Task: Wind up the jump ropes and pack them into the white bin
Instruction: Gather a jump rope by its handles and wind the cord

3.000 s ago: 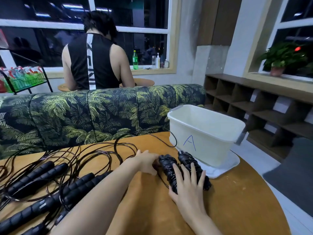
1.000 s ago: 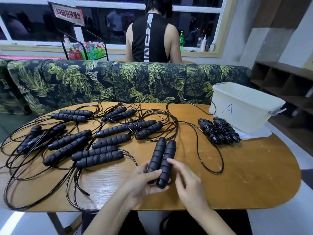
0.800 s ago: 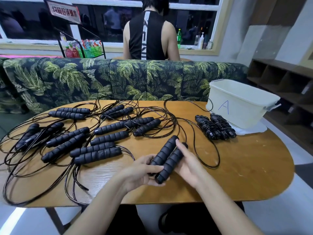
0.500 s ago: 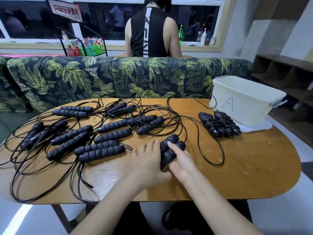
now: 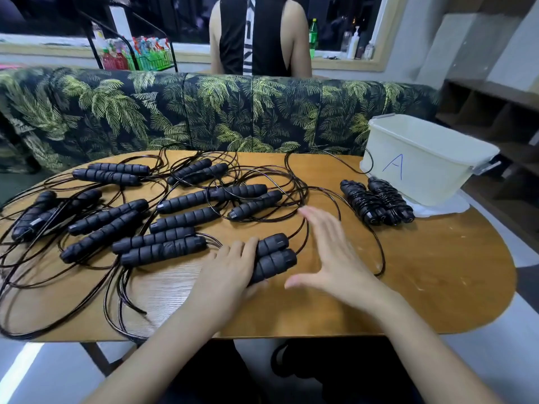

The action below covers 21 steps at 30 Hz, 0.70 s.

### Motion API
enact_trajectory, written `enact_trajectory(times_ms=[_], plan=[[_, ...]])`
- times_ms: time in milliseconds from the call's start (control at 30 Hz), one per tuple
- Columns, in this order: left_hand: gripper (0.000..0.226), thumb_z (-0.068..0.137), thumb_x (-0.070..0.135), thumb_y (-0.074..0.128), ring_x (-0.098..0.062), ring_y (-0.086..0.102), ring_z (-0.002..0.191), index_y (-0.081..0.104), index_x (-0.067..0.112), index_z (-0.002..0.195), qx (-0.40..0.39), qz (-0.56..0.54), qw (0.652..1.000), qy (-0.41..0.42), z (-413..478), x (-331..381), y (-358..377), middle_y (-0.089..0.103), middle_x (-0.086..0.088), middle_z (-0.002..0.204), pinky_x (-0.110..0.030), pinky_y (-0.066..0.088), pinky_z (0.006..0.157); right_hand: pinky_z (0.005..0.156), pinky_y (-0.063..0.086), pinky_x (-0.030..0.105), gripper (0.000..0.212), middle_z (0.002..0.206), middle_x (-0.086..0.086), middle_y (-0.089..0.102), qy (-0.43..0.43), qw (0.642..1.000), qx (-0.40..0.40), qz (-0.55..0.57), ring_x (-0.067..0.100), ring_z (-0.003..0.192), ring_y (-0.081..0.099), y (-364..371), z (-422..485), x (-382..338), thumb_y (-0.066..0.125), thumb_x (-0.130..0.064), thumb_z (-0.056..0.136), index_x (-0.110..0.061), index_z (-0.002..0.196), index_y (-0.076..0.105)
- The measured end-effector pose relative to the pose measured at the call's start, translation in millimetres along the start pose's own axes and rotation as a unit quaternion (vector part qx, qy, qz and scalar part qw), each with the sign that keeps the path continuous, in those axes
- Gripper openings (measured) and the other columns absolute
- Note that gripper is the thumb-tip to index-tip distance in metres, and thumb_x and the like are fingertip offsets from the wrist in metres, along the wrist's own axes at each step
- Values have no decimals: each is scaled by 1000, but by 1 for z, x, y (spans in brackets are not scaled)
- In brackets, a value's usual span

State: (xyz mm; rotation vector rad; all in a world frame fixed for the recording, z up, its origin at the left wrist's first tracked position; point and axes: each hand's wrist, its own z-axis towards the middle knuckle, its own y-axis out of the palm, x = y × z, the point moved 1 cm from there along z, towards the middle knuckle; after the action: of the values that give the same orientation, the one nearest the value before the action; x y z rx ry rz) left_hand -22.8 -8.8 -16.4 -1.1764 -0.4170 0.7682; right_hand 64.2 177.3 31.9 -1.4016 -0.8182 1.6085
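Observation:
My left hand (image 5: pixel 230 272) lies flat over a pair of black foam jump rope handles (image 5: pixel 275 255) and presses them onto the wooden table (image 5: pixel 437 272). Their thin black cord (image 5: pixel 380 252) loops out to the right. My right hand (image 5: pixel 329 258) hovers open just right of the handles, fingers straight, holding nothing. A wound-up jump rope (image 5: pixel 376 202) lies beside the white bin (image 5: pixel 423 161), marked with a blue A, at the table's right end. Several unwound jump ropes (image 5: pixel 186 199) lie tangled across the left and middle of the table.
The bin stands on a white lid (image 5: pixel 437 207). A palm-print sofa (image 5: pixel 218 112) runs behind the table, and a person in a black top (image 5: pixel 259 36) sits beyond it, back turned. Wooden shelves (image 5: pixel 495 112) stand at the right.
The pair of handles went down from both hands onto the table. My left hand now presses them flat, and my right hand has let go and moved right.

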Motion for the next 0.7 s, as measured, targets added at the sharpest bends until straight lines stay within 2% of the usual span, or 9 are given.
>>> enact_trajectory(times_ms=[33,100,167,233,300,367,500,600,700], plan=[[89,61,79,57,-26,64,67,52,12,119,12,-7,1000,19,0,-1,0,61,-2,83,-36,49,51,119,-10,41,116,155,-16,10,-55,996,-42,-62,0,143,1,0,2,-1,62,-77,64,-30,153,5],[95,72,86,24,-26,65,71,51,11,122,20,-16,999,36,2,-4,-6,62,-3,85,-35,52,53,119,-14,45,103,153,-13,26,-124,979,-56,-153,3,143,16,6,8,3,51,-78,72,-27,153,14],[91,79,82,15,-27,64,74,49,10,124,26,-15,998,54,1,-6,-7,62,-4,88,-37,53,58,120,-10,41,88,143,-9,41,-147,973,-37,-174,7,136,32,11,13,6,48,-71,78,-22,148,27],[84,82,78,20,-28,62,76,50,11,123,25,1,997,72,0,-6,-10,61,-4,90,-38,52,61,121,-8,32,85,138,-7,42,-162,975,-34,-149,9,134,33,16,16,6,52,-66,79,-19,147,30],[80,81,75,27,-27,62,77,51,12,122,22,-1,997,76,1,-9,-10,60,-4,90,-38,51,63,115,-13,18,90,142,-14,31,-155,982,-48,-98,2,140,14,19,15,6,58,-61,80,-19,151,21],[78,79,75,30,-26,62,80,51,14,124,12,-29,998,63,2,-15,-10,60,-2,92,-36,50,65,111,-15,14,90,141,-21,23,-125,988,-71,-48,-8,134,0,19,16,13,59,-56,82,-24,153,14],[72,79,73,40,-24,61,93,47,20,128,20,-160,987,-4,6,-22,-17,63,1,104,-34,47,72,122,13,36,50,128,-13,48,-97,995,30,2,-7,123,30,23,24,33,37,-43,95,-18,136,47],[76,74,73,42,-17,57,105,45,24,132,20,-272,959,-80,13,-17,-28,61,7,118,-32,44,81,120,19,36,42,108,-15,57,-48,989,130,59,4,110,53,34,30,42,28,-40,98,-17,112,60],[70,73,70,44,-9,59,98,50,26,126,34,-385,914,-123,23,-9,-33,64,10,110,-29,46,80,118,22,35,23,92,-12,62,-8,972,192,136,-4,91,56,46,35,41,41,-20,102,-17,96,62]])
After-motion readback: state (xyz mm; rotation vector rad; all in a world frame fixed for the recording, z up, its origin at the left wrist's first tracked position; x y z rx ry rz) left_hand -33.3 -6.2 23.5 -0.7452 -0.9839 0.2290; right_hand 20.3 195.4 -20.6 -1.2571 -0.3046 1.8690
